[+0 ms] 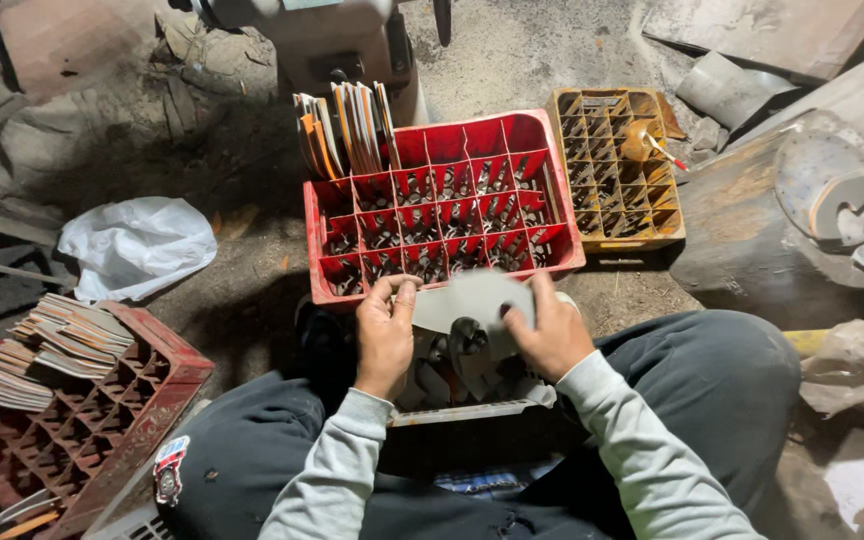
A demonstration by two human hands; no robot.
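You hold a thin grey curved metal blade blank (472, 300) flat between both hands, just near of the red plastic compartment crate (442, 205). It looks stiff, light and sharp-edged, so grip its ends. Your left hand (385, 335) and right hand (547, 330) each pinch an end.

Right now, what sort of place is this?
Probably a rough small workshop. The floor is bare dirt, a red crate holds metal pieces, and both hands, left hand and right hand, hold a flat grey metal piece.
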